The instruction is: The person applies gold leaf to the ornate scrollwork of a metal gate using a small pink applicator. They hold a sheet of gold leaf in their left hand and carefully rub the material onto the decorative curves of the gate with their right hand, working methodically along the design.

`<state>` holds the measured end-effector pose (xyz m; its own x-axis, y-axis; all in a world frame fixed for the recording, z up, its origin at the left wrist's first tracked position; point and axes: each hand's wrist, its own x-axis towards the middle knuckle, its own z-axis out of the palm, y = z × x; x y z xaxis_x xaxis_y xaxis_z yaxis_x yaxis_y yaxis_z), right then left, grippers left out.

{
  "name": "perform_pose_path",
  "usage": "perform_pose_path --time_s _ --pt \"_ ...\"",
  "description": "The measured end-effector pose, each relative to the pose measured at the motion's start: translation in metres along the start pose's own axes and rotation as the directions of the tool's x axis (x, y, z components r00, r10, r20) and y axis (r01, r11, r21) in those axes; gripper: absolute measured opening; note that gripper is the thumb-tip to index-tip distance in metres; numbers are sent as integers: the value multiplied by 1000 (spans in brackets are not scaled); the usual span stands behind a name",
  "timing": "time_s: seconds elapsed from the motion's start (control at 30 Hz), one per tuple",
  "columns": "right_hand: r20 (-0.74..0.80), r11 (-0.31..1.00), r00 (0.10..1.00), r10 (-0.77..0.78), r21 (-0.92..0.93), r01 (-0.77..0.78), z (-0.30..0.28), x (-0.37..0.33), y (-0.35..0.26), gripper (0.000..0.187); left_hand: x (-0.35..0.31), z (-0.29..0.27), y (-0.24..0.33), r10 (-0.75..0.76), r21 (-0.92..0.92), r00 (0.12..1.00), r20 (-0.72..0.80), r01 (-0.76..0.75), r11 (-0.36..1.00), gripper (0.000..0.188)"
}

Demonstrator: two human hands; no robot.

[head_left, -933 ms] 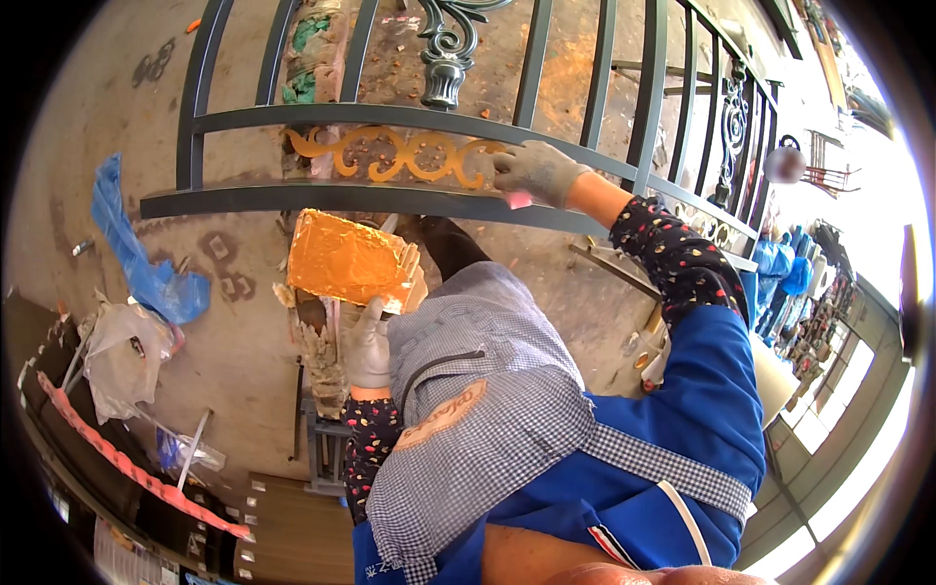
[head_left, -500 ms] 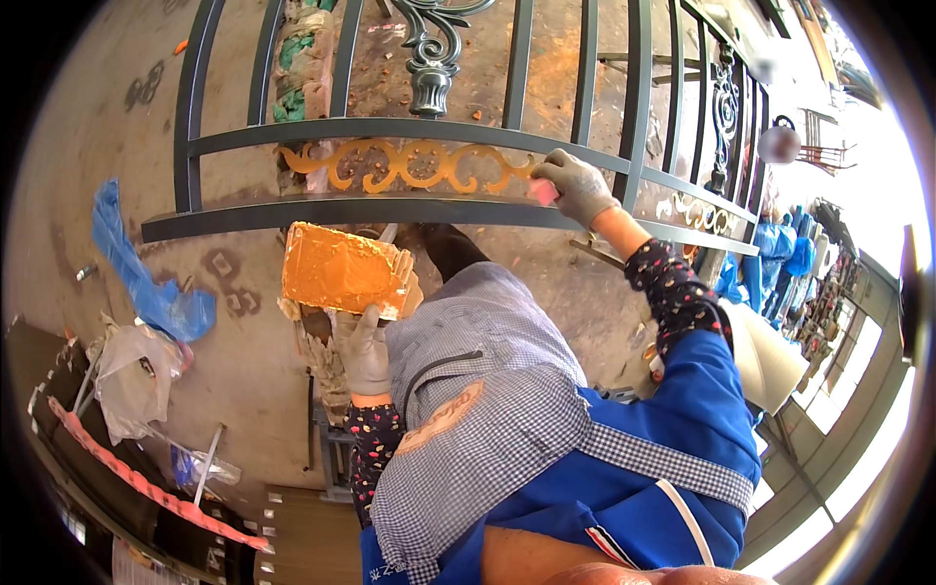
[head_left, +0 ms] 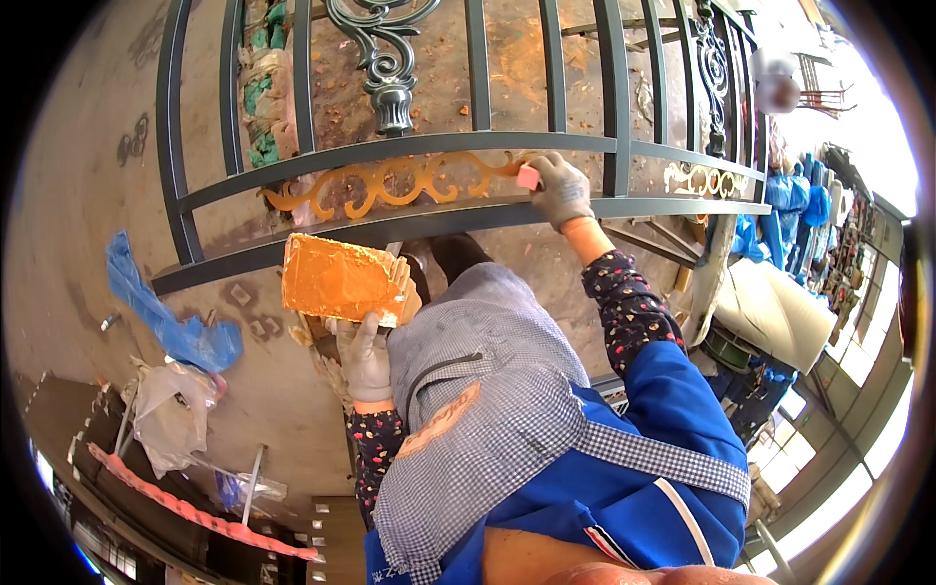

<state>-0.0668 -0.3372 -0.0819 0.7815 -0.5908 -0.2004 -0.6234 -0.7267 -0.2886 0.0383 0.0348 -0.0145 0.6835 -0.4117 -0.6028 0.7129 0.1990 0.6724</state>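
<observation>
In my gloved left hand [head_left: 365,359] is a rectangular tray [head_left: 343,280] coated with orange-gold paint, gripped by its near edge. My gloved right hand [head_left: 563,190] pinches a small pink sponge block [head_left: 527,177] at the right end of a scrollwork strip [head_left: 400,182]. That strip is gold-coloured and sits between two dark grey rails of a metal railing [head_left: 409,146]. The sponge appears to touch the strip's end, near the upper rail. Below the lower rail [head_left: 448,220], the tray hangs in front of my apron.
Grey scroll ornaments [head_left: 392,88] fill the railing above. Another gold scrollwork strip [head_left: 704,181] is farther right. Blue plastic sheeting [head_left: 175,312] and a pale plastic bag [head_left: 174,411] lie on the left. A large cream roll [head_left: 775,312] stands to the right, near blue-wrapped items [head_left: 790,205].
My view has turned, so the railing appears shifted left and tilted. My right hand and the sponge now appear slightly farther left in view. The tray stays in my left hand.
</observation>
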Motion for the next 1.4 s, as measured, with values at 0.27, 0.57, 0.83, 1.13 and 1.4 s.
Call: perform_pose_path --time_s 0.27,0.57,0.83,1.13,1.4 --pt "-50 998 999 17 67 -14 5 -7 -19 27 4 7 9 -57 -50 998 18 57 997 49" --pt "-197 952 946 258 220 -214 9 -6 -4 30 4 23 19 -59 -25 997 55 60 998 46" --pt "-148 873 870 470 223 -433 22 11 -28 30 3 18 15 -87 -21 995 59 88 996 46" --pt "-64 840 872 486 311 -445 8 11 -41 26 4 18 17 -92 -27 995 46 94 995 45" --pt "-136 834 831 540 224 -505 6 6 -15 33 2 20 17 -59 -36 998 19 60 998 48"
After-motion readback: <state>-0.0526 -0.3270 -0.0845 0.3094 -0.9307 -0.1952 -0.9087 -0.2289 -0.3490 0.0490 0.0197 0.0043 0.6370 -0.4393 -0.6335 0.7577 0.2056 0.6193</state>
